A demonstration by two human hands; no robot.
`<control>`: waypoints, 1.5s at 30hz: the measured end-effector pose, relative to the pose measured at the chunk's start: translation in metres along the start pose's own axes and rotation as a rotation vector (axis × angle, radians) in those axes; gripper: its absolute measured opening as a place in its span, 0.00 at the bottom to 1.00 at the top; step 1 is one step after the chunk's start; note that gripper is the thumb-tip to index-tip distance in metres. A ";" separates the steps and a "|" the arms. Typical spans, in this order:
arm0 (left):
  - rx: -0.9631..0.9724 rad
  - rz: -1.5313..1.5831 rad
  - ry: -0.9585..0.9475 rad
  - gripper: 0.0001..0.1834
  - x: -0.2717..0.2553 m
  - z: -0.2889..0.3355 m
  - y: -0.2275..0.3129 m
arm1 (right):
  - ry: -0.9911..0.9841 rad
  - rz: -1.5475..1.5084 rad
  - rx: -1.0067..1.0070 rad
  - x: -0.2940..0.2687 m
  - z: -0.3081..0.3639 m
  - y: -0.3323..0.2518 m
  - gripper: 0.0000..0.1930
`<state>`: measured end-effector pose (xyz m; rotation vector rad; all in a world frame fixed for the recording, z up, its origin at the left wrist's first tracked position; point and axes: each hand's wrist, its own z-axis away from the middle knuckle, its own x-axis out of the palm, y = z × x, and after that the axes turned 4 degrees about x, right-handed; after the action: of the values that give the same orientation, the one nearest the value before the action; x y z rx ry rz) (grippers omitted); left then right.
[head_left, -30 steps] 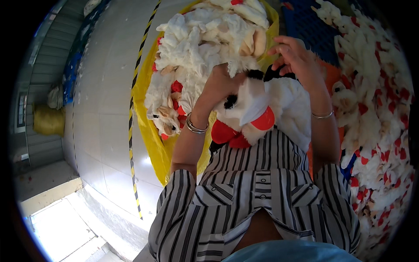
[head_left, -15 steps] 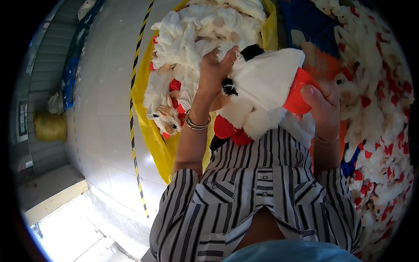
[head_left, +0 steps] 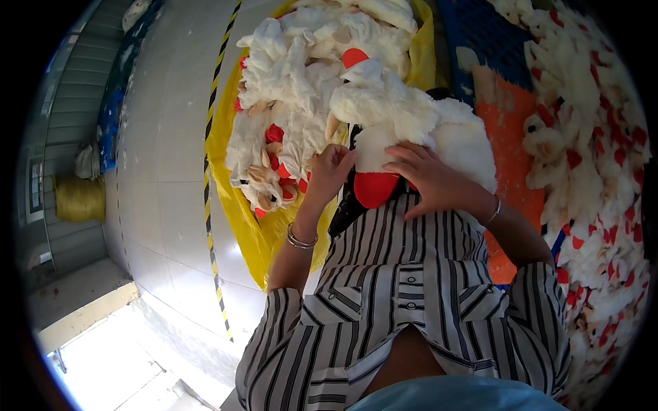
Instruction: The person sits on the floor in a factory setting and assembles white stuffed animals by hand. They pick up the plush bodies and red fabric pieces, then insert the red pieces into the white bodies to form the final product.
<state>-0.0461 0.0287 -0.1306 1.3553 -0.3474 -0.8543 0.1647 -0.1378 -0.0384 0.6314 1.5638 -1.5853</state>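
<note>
An unstuffed white plush skin (head_left: 442, 133) with fluffy fur lies across my lap, and a red rounded end (head_left: 375, 189) hangs from its near side. My right hand (head_left: 430, 177) rests on it with the fingers stretched over the fur and the thumb apart. Just left of the skin, my left hand (head_left: 330, 171) has its fingers curled together close to the edge. Whatever may be between those fingertips is too small to make out. Another red rounded piece (head_left: 354, 57) shows at the far end of the white fur.
A yellow sheet or bag (head_left: 257, 240) holds a heap of white plush skins (head_left: 288, 68) ahead. To the right stand an orange surface (head_left: 504, 171), a blue plastic crate (head_left: 473, 31) and a large pile of similar skins (head_left: 596, 151). Black-and-yellow floor tape (head_left: 209, 137) runs at left.
The skin held up between both hands now lies across my lap. My right hand has let go of the red part and moved left onto the fur; my left hand has come nearer.
</note>
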 end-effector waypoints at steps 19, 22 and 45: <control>0.000 0.500 0.065 0.15 0.046 0.024 0.029 | 0.568 -0.275 0.567 0.006 0.012 0.016 0.39; 0.009 0.524 0.058 0.18 0.043 0.026 0.049 | 0.561 -0.390 0.641 0.028 0.011 0.009 0.36; 0.919 0.687 0.428 0.13 -0.121 0.027 0.149 | 1.278 -0.902 -0.291 -0.163 0.092 -0.061 0.09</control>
<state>-0.0947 0.0924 0.0463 2.0144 -0.8614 0.2384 0.2218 -0.2013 0.1385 0.9064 3.3141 -1.4786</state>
